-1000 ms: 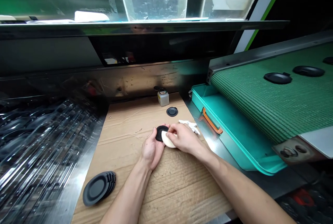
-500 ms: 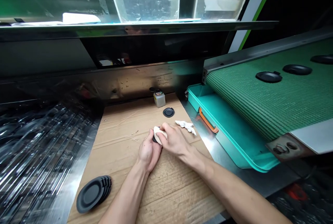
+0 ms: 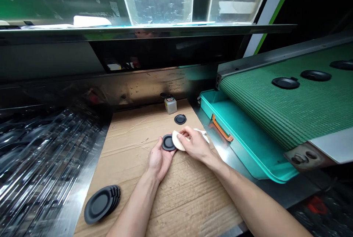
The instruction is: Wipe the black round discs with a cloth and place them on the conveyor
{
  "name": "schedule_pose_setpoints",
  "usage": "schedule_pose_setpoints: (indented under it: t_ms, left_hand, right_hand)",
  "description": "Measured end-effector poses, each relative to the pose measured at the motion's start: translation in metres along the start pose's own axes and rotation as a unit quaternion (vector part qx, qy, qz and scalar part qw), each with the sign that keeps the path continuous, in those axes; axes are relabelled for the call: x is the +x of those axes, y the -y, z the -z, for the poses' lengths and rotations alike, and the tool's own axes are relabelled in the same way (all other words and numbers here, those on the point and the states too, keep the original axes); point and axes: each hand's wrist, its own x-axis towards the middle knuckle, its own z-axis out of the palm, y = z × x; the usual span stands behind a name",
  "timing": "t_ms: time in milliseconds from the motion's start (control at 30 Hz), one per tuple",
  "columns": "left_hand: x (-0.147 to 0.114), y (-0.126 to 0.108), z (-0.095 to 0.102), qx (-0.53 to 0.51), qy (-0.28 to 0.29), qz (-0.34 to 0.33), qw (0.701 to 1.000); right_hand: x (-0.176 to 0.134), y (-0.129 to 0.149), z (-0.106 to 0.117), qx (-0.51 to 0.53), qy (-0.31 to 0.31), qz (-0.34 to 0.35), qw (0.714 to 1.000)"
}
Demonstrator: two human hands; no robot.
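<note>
My left hand (image 3: 160, 159) holds a round black plastic lid (image 3: 168, 142) by its edge, its recessed face turned up toward me. Pinched in my right hand (image 3: 195, 144) is a cream-white round pad (image 3: 178, 141), just at the lid's right edge. Whether pad and lid touch, I cannot tell. Beyond my hands a single black lid (image 3: 180, 119) lies on the cardboard sheet (image 3: 132, 156). A crumpled white cloth (image 3: 203, 134) is partly hidden behind my right hand. A fanned stack of black lids (image 3: 100, 205) rests at the lower left.
A small square bottle (image 3: 170, 105) stands at the cardboard's far end. On the right, a teal tray (image 3: 242, 148) with an orange handle sits below a green conveyor belt (image 3: 317, 108) carrying several black lids (image 3: 285, 82). Clear plastic trays (image 3: 41, 171) are piled at the left.
My right hand has moved right with the pad, off the lid, so the lid's face now shows. My left hand keeps hold of the lid. The view has shifted slightly.
</note>
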Motion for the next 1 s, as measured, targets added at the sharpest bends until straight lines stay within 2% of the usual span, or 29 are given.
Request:
schedule_pose_setpoints:
  t_ms: [67,233,333,400,433,567,600,700,733,867,1000]
  left_hand:
    - [-0.001,0.002,-0.001,0.003,0.007,0.013,1.0]
    - [-0.005,0.006,-0.004,0.035,0.026,-0.008,0.999]
    - [-0.007,0.004,-0.004,0.042,0.024,0.003,0.999]
    - [-0.008,0.004,-0.004,0.048,0.028,0.011,0.998]
    - [-0.008,0.003,-0.005,0.053,0.031,0.01,0.998]
    - [-0.007,0.004,-0.006,0.07,0.028,-0.006,0.997]
    - [-0.007,0.004,-0.006,0.069,0.027,-0.005,0.997]
    - [-0.007,0.004,-0.005,0.066,0.024,0.007,0.998]
    - [-0.007,0.004,-0.005,0.067,0.023,0.009,0.997]
    - [-0.006,0.004,-0.006,0.07,0.024,0.005,0.997]
    - [-0.005,0.004,-0.006,0.055,0.02,0.019,0.998]
  right_hand:
    - [0.0,0.001,-0.006,0.013,0.045,-0.012,0.999]
    - [0.003,0.006,-0.018,0.074,0.054,-0.05,0.995]
    - [0.004,0.005,-0.015,0.091,0.118,-0.04,0.988]
    - [0.004,0.002,-0.009,0.055,0.147,-0.039,0.987]
    - [0.005,0.001,-0.007,0.027,0.139,-0.041,0.989]
    - [0.008,0.003,-0.003,-0.041,0.025,-0.022,0.999]
    - [0.008,0.005,-0.003,-0.037,0.028,-0.012,0.999]
    - [0.01,0.008,-0.003,-0.034,0.106,-0.003,0.994]
    - [0.011,0.008,-0.002,-0.042,0.116,-0.011,0.992]
    - [0.013,0.006,0.002,-0.063,0.054,-0.015,0.996]
    - [0.013,0.005,0.002,-0.077,0.124,0.017,0.989]
